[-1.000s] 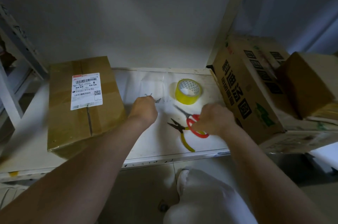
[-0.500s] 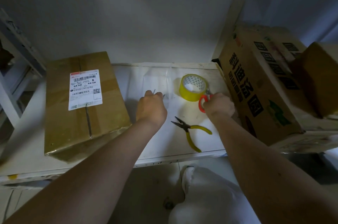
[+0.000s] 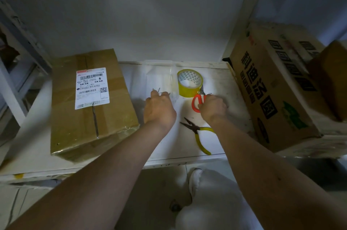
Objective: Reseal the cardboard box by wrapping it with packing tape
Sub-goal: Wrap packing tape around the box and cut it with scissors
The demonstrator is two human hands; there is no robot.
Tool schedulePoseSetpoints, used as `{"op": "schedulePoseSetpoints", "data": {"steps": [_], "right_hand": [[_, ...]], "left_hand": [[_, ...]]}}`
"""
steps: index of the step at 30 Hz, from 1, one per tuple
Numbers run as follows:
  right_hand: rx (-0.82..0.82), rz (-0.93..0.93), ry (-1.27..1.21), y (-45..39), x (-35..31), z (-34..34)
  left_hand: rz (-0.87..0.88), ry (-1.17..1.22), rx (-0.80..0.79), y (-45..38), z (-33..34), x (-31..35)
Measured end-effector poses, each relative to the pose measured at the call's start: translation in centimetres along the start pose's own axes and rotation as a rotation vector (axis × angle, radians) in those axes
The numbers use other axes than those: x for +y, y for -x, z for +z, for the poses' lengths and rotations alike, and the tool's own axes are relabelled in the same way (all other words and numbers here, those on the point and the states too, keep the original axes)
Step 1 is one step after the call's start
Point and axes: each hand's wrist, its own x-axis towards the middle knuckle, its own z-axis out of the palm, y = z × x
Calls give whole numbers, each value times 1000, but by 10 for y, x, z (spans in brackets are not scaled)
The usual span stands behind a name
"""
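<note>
A brown cardboard box [image 3: 90, 120] with a white shipping label lies on the left of the white table [image 3: 231, 83]; its top seam is slit below the label. A roll of yellow packing tape [image 3: 189, 83] stands at the back middle. My right hand [image 3: 213, 107] grips red-handled scissors [image 3: 196, 102] right beside the roll. My left hand [image 3: 159, 109] is curled around small thin metal pieces at the front edge of a clear plastic container [image 3: 161, 77].
Yellow-handled pliers [image 3: 199, 133] lie near the table's front edge, below my right hand. A large printed cardboard box [image 3: 272, 86] with another box on top crowds the right side. A white shelf frame [image 3: 11, 79] stands at the left. A wall closes the back.
My right hand picked the red scissors up from beside the pliers and carried them back next to the tape roll. My left hand stayed at the clear container.
</note>
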Motion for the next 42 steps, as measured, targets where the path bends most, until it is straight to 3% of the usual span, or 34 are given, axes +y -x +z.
{"op": "schedulePoseSetpoints", "data": {"steps": [5,11,17,23,26,28,30,32,35,37,39,42], "right_hand": [[145,-117,65,34,11,0],[-112,-168,198,87,4,1],[-82,-262,97,94,-22,21],[-75,-241,64,89,-44,26],[73,-215,-61,101,-53,19],[155,-295,-193,116,-68,13],[125,-376,-323,130,-87,6],[51,-414,-399,141,-108,1],[-28,-393,-403,156,-133,-1],[-21,-370,-356,165,-144,1],[3,-375,-329,172,-150,4],[17,-411,-325,176,-157,11]], "left_hand": [[-5,56,-6,10,-1,3],[16,91,6,32,1,4],[50,57,-41,68,5,-6],[98,107,-41,80,-6,-28],[167,153,101,86,-23,-33],[202,152,352,89,-34,-39],[95,142,641,91,-48,-50],[-201,216,769,91,-59,-68],[-699,454,681,91,-73,-107],[-921,626,570,92,-78,-129],[-999,795,466,91,-74,-138],[-849,870,432,86,-65,-142]]}}
